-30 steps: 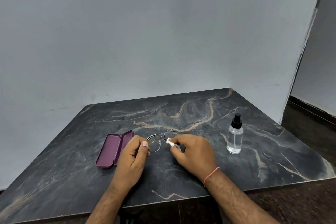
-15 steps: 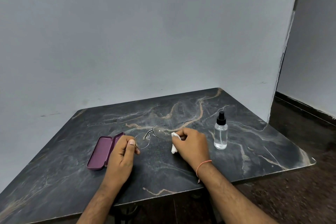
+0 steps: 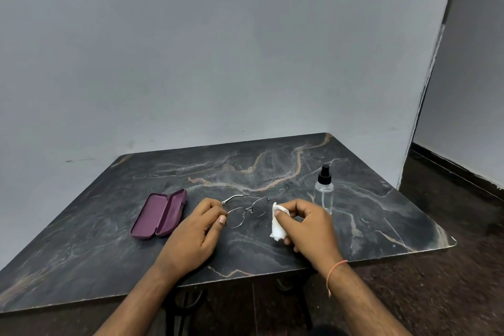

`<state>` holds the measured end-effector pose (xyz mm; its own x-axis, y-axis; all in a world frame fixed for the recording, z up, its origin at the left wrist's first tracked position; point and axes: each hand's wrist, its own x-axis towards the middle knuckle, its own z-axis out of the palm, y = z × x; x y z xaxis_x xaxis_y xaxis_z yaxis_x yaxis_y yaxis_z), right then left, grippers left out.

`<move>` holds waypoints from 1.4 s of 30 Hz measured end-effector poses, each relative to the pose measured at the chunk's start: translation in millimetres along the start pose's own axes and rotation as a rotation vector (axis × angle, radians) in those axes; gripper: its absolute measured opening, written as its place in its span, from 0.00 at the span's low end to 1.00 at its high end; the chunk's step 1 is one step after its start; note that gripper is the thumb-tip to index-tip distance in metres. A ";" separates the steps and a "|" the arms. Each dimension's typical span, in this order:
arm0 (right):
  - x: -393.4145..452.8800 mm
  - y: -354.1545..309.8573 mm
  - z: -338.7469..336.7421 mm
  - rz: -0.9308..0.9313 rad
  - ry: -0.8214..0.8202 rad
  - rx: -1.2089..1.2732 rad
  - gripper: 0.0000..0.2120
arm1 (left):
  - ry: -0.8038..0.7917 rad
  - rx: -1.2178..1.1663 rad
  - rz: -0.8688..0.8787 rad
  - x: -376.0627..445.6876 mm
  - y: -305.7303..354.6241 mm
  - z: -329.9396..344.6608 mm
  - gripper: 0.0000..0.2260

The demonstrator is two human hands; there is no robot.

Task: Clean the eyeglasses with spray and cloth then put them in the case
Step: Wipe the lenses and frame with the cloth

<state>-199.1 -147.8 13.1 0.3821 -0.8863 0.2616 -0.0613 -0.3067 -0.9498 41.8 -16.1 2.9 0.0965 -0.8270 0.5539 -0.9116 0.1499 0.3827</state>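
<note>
Thin metal-framed eyeglasses [image 3: 246, 209] are held low over the dark marble table [image 3: 272, 169], pinched at their left end by my left hand [image 3: 197, 232]. My right hand [image 3: 308, 224] grips a crumpled white cloth [image 3: 278, 222] just right of the glasses, a small gap apart from the right lens. An open purple case [image 3: 159, 214] lies flat to the left of my left hand, its inside empty. A clear spray bottle [image 3: 324, 191] with a black nozzle stands upright behind my right hand.
A grey wall runs behind the table. The table's right corner [image 3: 450, 240] and front edge are near my arms, with dark floor [image 3: 450, 281] beyond. Black metal table legs [image 3: 188, 297] show under the front edge.
My right hand with the cloth has drawn off the right lens and now sits beside it. The left hand keeps holding the glasses. The camera view shifted slightly.
</note>
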 end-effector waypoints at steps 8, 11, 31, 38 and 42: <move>-0.9 -0.3 -0.3 -0.017 -0.059 0.017 0.04 | -0.004 0.191 -0.001 -1.7 5.2 1.5 0.11; 0.0 -0.1 0.2 -0.014 -0.052 0.028 0.05 | -0.001 0.205 -0.011 -2.7 3.0 2.2 0.10; 2.1 -3.0 5.8 -0.003 -0.059 0.018 0.09 | 0.077 0.101 -0.054 -5.0 6.9 -0.8 0.15; 8.6 -15.9 35.0 0.144 -0.096 0.219 0.06 | 0.128 0.009 0.128 -9.9 8.6 -6.3 0.18; 8.1 -26.0 57.0 0.177 -0.121 0.238 0.07 | 0.138 0.031 0.190 -10.9 6.9 -5.1 0.19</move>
<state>-141.8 -127.2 30.1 0.4921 -0.8668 0.0803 0.0757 -0.0493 -0.9959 36.5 -3.3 3.2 -0.0264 -0.7029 0.7108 -0.9302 0.2777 0.2401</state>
